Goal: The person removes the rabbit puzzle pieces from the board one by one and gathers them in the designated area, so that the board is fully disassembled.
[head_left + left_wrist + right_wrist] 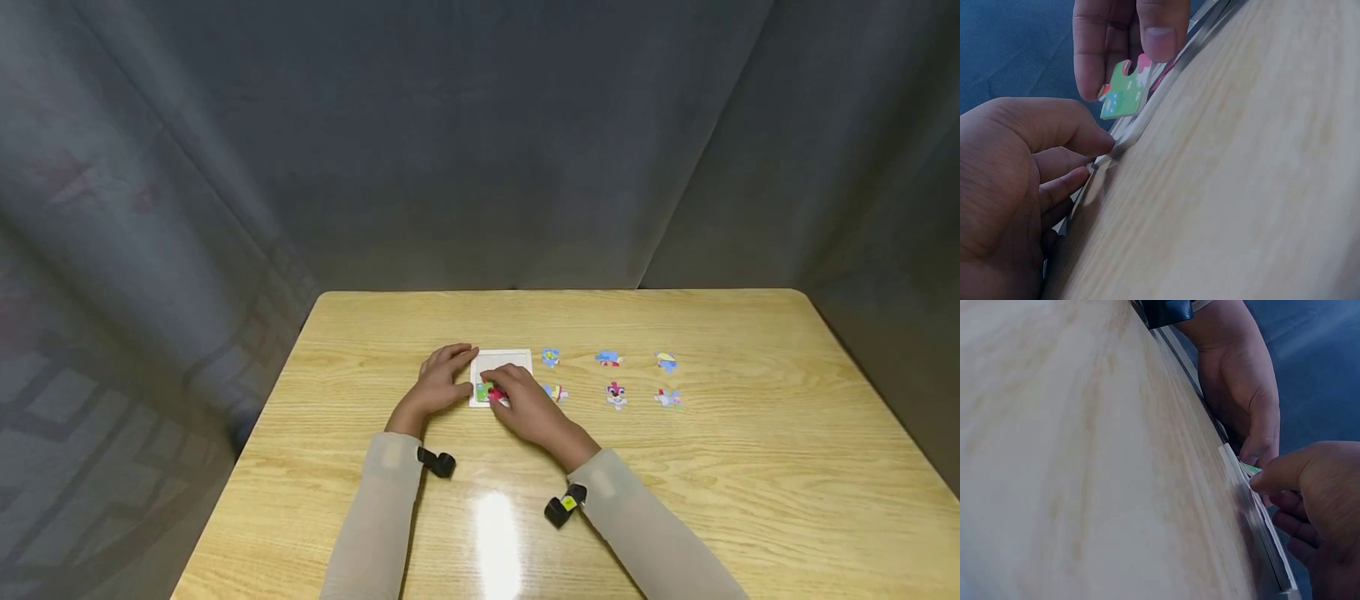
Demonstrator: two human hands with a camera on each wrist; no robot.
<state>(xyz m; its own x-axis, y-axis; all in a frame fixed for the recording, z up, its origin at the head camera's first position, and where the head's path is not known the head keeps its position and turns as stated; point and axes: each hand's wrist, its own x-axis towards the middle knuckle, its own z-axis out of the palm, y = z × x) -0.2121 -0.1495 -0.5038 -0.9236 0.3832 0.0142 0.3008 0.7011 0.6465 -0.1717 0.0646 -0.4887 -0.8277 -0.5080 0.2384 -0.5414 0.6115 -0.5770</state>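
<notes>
A small white puzzle tray with a raised rim lies near the table's middle. At its left rim my left hand holds it, thumb near the lower corner and index finger near the upper one. Over the tray's lower part is my right hand, its thumb and fingers pinching a green jigsaw piece with pink and red patches. The left wrist view shows that piece tilted, just above the rim. Pink also shows beside the green in the head view; my fingers hide whether it is a second piece.
Right of the tray lie several loose jigsaw pieces in two rows, among them a blue one, a pink-and-white face piece and a blue-and-yellow one. The wooden table ends at a dark curtain behind.
</notes>
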